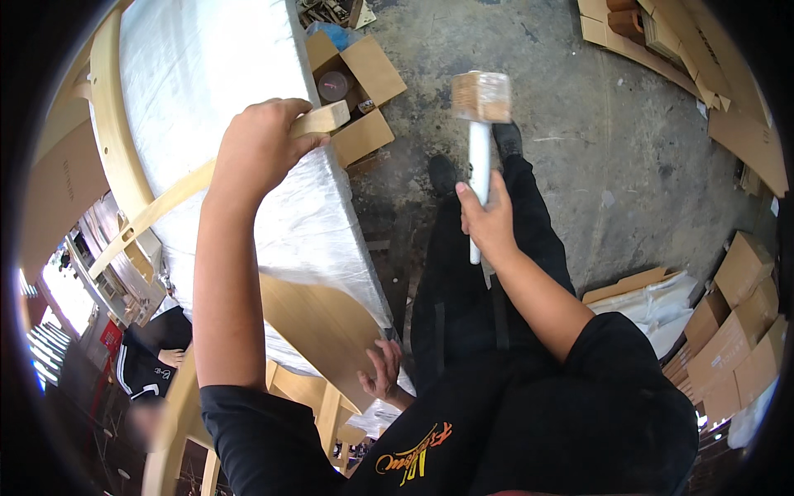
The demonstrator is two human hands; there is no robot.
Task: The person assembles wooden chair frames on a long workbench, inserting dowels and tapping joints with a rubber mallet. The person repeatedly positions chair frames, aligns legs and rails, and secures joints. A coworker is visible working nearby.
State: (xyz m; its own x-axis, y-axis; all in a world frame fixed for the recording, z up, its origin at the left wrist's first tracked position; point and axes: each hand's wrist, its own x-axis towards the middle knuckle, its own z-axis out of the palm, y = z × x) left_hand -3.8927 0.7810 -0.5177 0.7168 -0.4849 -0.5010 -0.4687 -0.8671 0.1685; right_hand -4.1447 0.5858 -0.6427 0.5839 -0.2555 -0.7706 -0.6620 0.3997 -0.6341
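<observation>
Here the left hand (256,149) holds the end of a pale wooden slat (198,182) in a closed grip, pressing it against a white plastic-wrapped panel (223,91). The right hand (488,219), its grip tight around the white handle, raises a wooden-headed mallet (480,97) above the concrete floor (612,124). Another person's hand (382,372) touches the panel's lower edge.

Bright even daylight, glare on the white plastic wrap (207,74), soft shadows, heavy fisheye bending, black vignetted corners, blurred lower-left edge
</observation>
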